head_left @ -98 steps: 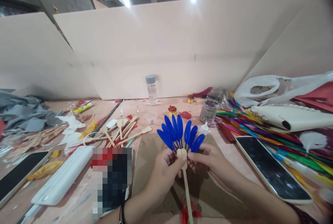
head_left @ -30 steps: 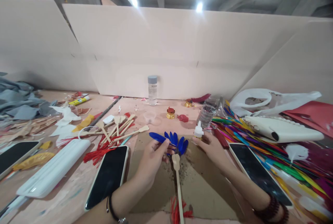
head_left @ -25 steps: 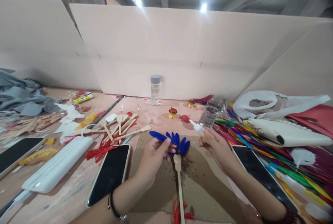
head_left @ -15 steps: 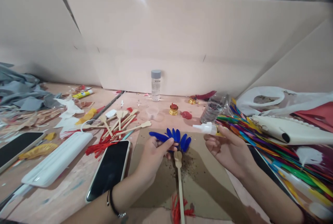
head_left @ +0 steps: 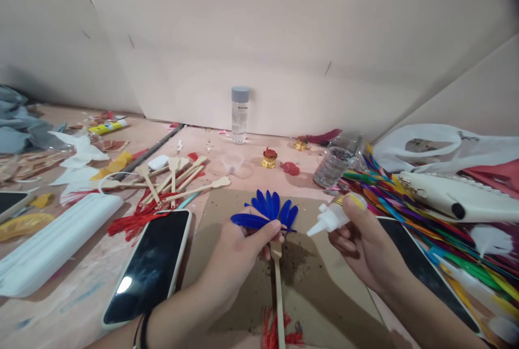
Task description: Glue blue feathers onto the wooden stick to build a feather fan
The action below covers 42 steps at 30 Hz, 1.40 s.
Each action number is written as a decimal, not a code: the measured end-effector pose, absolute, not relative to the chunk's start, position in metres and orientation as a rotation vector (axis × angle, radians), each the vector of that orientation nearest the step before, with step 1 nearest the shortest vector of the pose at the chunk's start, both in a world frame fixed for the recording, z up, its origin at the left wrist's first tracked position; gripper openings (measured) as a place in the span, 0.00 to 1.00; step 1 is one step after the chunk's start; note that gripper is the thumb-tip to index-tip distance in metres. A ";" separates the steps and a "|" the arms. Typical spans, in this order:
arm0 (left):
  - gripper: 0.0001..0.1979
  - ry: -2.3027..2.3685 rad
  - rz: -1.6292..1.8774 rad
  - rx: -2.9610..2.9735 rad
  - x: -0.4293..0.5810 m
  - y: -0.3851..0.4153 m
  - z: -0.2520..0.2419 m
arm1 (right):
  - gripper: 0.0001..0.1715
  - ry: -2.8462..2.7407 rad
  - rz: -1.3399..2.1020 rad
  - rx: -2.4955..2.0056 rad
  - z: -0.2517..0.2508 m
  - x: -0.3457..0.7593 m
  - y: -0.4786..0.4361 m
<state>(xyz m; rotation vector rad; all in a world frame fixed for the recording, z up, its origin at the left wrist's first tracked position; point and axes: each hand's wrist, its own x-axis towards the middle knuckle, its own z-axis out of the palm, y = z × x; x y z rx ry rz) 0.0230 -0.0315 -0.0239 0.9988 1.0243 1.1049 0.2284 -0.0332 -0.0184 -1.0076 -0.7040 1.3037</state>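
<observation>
My left hand (head_left: 239, 254) pinches a fan of blue feathers (head_left: 265, 213) at the heart-shaped top of a wooden stick (head_left: 278, 295), low over a brown cardboard sheet (head_left: 312, 289). My right hand (head_left: 360, 241) is closed round a small white glue bottle (head_left: 330, 218), tipped so that its nozzle points left toward the feathers, a short gap away. A red tassel (head_left: 271, 333) shows at the stick's lower end.
A phone (head_left: 148, 265) lies left of the cardboard, another phone (head_left: 425, 268) to the right under my forearm. Loose wooden sticks (head_left: 178, 176), a white case (head_left: 48, 243), a clear bottle (head_left: 239, 114), a jar (head_left: 330, 168) and a heap of coloured feathers (head_left: 405, 208) crowd the table.
My right hand picked up the glue bottle from the table, tipped it and brought its nozzle toward the blue feathers. My left hand lowered the fan to the cardboard. The view tilted down.
</observation>
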 end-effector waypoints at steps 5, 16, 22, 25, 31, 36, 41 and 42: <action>0.11 1.014 1.039 1.003 0.026 -0.033 -0.022 | 0.32 -0.754 1.199 -1.121 -0.019 0.226 -0.036; 0.10 0.966 1.013 0.957 0.030 -0.035 -0.022 | 0.27 -0.781 1.108 -1.138 -0.015 0.218 -0.043; 0.08 0.973 0.993 0.967 0.030 -0.034 -0.022 | 0.27 -0.759 1.129 -1.167 -0.018 0.221 -0.043; 0.07 0.985 0.994 0.929 0.031 -0.033 -0.019 | 0.27 -0.768 1.137 -1.164 -0.016 0.221 -0.043; 0.06 1.011 1.000 0.875 0.033 -0.033 -0.015 | 0.29 -0.781 1.103 -1.180 -0.013 0.219 -0.042; 0.07 1.023 0.986 0.851 0.034 -0.034 -0.018 | 0.29 -0.801 1.107 -1.187 -0.013 0.219 -0.044; 0.06 1.003 1.013 0.857 0.035 -0.036 -0.023 | 0.28 -0.814 1.105 -1.204 -0.015 0.221 -0.043; 0.05 1.001 1.016 0.860 0.035 -0.036 -0.023 | 0.28 -0.827 1.106 -1.207 -0.015 0.221 -0.043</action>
